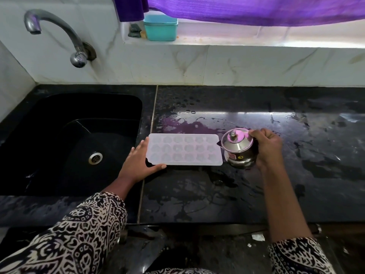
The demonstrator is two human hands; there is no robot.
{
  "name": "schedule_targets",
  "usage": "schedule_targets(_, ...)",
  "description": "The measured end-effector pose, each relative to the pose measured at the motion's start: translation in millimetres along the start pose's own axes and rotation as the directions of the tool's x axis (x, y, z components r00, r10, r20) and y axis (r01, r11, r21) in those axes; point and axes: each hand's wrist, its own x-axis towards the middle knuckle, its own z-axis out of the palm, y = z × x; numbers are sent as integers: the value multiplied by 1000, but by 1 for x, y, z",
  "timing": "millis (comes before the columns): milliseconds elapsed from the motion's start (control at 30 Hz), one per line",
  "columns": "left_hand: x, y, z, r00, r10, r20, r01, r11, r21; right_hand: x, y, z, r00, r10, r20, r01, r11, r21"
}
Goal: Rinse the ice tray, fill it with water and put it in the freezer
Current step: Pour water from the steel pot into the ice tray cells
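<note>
A white translucent ice tray [184, 149] with several small cavities lies flat on the wet black counter [256, 194], just right of the sink. My left hand [139, 162] rests against the tray's left end, thumb along its front edge, fingers apart. My right hand [267, 147] grips a small steel pot with a lid [238, 148], held at the tray's right end with its spout at the tray's corner. Whether water is running from the spout cannot be made out.
A black sink [59, 143] with a steel drain [95, 158] lies to the left, under a wall tap [53, 29]. A teal plastic box [160, 27] stands on the window ledge below a purple curtain [256, 8]. Water is spilled over the counter.
</note>
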Motion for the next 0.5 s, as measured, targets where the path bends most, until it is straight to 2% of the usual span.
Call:
schedule_targets(267,0,0,1,1000,-6,-1,6,1000,4,-1,3,-7,994,-105,-11,101,979,-180)
schedule_targets(500,2,-2,1,1000,3,-5,-2,1000,11,-11,1,2,970,-234,66,243,908,-343)
